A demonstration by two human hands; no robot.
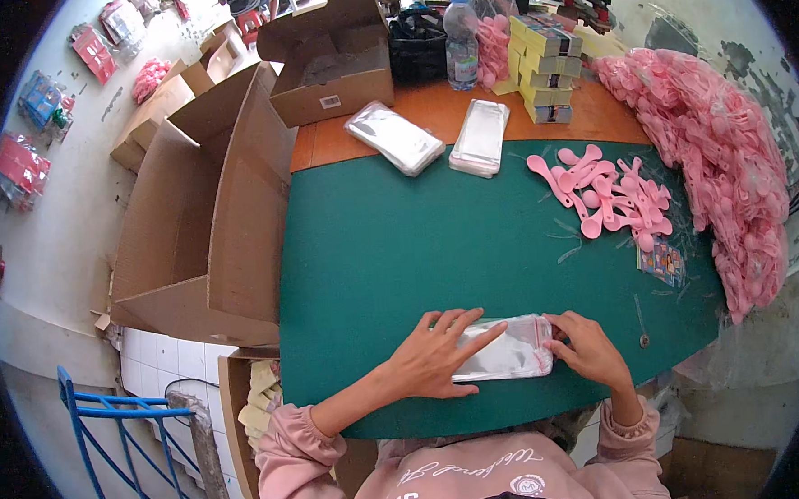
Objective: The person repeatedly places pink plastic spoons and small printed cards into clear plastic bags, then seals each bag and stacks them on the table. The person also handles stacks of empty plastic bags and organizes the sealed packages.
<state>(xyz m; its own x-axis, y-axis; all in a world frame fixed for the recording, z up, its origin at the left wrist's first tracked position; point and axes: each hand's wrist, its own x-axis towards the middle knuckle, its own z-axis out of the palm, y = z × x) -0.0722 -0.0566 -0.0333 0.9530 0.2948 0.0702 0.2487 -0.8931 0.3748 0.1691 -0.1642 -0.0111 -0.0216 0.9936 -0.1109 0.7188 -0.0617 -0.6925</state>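
Observation:
A stack of clear plastic bags with a pinkish strip at its right end lies near the table's front edge. My left hand rests over the left part of the stack, palm down and fingers spread. At the right end, my right hand has its fingers curled with the tips pinched at the bags' edge. Farther back lie two more stacks of clear bags, a left one and a right one. Loose pink plastic spoons are heaped right of centre, beside small colourful printed cards.
A large open cardboard box borders the table's left side, with a smaller one behind. A water bottle and banded card stacks stand at the back. Bagged pink spoons pile along the right edge.

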